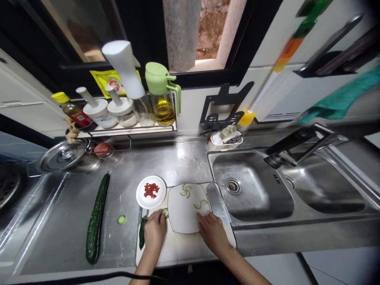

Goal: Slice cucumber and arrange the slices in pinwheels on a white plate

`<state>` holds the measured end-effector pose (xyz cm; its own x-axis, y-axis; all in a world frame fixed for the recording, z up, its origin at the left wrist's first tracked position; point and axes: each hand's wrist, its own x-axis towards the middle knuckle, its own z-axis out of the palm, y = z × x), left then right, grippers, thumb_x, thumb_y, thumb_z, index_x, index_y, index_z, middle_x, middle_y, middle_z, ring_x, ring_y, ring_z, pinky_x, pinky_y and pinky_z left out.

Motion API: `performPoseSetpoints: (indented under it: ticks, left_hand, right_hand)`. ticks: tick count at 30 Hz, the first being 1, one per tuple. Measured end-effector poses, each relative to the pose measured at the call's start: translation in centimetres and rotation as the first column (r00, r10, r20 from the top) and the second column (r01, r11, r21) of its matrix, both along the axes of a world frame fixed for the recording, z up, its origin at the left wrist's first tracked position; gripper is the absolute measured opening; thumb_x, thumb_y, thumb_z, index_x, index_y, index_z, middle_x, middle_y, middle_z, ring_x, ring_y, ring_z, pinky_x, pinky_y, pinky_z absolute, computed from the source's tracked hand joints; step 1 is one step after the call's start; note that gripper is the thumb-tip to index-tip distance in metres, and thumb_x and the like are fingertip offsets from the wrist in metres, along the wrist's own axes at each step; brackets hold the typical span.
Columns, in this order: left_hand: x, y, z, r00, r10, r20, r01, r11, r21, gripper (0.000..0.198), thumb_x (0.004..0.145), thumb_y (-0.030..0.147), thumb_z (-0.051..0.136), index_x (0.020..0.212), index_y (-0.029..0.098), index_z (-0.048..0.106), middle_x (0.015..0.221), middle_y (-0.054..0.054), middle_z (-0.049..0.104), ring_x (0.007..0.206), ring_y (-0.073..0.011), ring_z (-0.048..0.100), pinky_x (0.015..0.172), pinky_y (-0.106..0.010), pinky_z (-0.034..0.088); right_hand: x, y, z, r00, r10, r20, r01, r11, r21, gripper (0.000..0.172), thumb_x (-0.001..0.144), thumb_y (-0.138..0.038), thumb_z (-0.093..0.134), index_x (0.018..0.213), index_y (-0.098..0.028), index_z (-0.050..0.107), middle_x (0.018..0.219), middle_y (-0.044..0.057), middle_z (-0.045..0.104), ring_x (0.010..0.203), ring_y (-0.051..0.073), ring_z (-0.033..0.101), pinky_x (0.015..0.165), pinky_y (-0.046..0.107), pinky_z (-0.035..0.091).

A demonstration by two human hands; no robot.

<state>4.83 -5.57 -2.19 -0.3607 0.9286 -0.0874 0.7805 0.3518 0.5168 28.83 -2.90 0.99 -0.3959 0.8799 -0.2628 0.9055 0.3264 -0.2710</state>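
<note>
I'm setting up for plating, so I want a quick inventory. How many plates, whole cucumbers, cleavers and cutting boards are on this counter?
Plates: 2 (round plate, rectangular plate)
Whole cucumber: 1
Cleaver: 1
Cutting board: 1
Total: 5

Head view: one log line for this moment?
left hand: at cucumber slice by plate | right hand: on plate edge | cleaver: lying on board

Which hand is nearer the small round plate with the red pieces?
Left. The left hand rests just near-side of the round plate; the right hand is farther right, across the square plate.
</note>
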Motion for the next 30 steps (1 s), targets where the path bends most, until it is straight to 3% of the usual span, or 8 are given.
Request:
performPoseSetpoints:
  ticks: [13, 18, 22, 30]
  left_hand:
    - [0.0, 0.5, 0.6, 0.997, 0.042, 0.062, -0.041, 0.999, -0.011, 0.024, 0.083, 0.025, 0.043, 0.083, 0.021, 0.067, 0.075, -0.003, 0.069, 0.070, -0.0166, 0.063, 0.069, -0.025, 0.045]
    - [-0.2, 0.7, 0.4, 0.994, 0.042, 0.099, -0.042, 0.999, -0.004, 0.028, 0.081, 0.023, 0.043, 0.093, 0.020, 0.068, 0.084, -0.005, 0.072, 0.077, -0.0180, 0.066, 0.074, -0.027, 0.047]
    - [-0.4, 0.9, 0.5, 0.997, -0.004, 0.078, 0.002, 1.000, 0.027, 0.029, 0.080, 0.022, 0.042, 0.090, 0.019, 0.068, 0.086, -0.007, 0.071, 0.084, -0.0201, 0.065, 0.080, -0.030, 0.047]
    - [-0.1, 1.3, 1.0, 0.992, 0.014, 0.126, -0.007, 0.998, -0.056, 0.013, 0.078, 0.027, 0.050, 0.070, 0.020, 0.055, 0.066, 0.001, 0.059, 0.060, -0.0139, 0.054, 0.063, -0.024, 0.041]
  right_hand:
    - [0.1, 0.1, 0.0, 1.000, 0.002, -0.006, -0.002, 1.000, -0.011, 0.031, 0.090, -0.016, 0.049, 0.118, -0.019, 0.061, 0.094, 0.007, 0.069, 0.099, 0.024, 0.055, 0.081, 0.034, 0.036]
    - [-0.1, 0.1, 0.2, 1.000, 0.003, -0.018, -0.003, 1.000, -0.016, 0.029, 0.089, -0.016, 0.049, 0.116, -0.020, 0.061, 0.092, 0.006, 0.068, 0.098, 0.023, 0.055, 0.080, 0.033, 0.035]
    - [-0.4, 0.3, 0.4, 1.000, 0.005, -0.023, -0.006, 1.000, -0.012, 0.026, 0.089, -0.015, 0.049, 0.111, -0.021, 0.062, 0.089, 0.005, 0.067, 0.094, 0.021, 0.054, 0.077, 0.032, 0.034]
    - [-0.6, 0.3, 0.5, 0.998, -0.002, -0.057, 0.001, 1.000, -0.001, 0.024, 0.089, -0.015, 0.049, 0.108, -0.021, 0.062, 0.090, 0.005, 0.066, 0.092, 0.021, 0.053, 0.075, 0.031, 0.032]
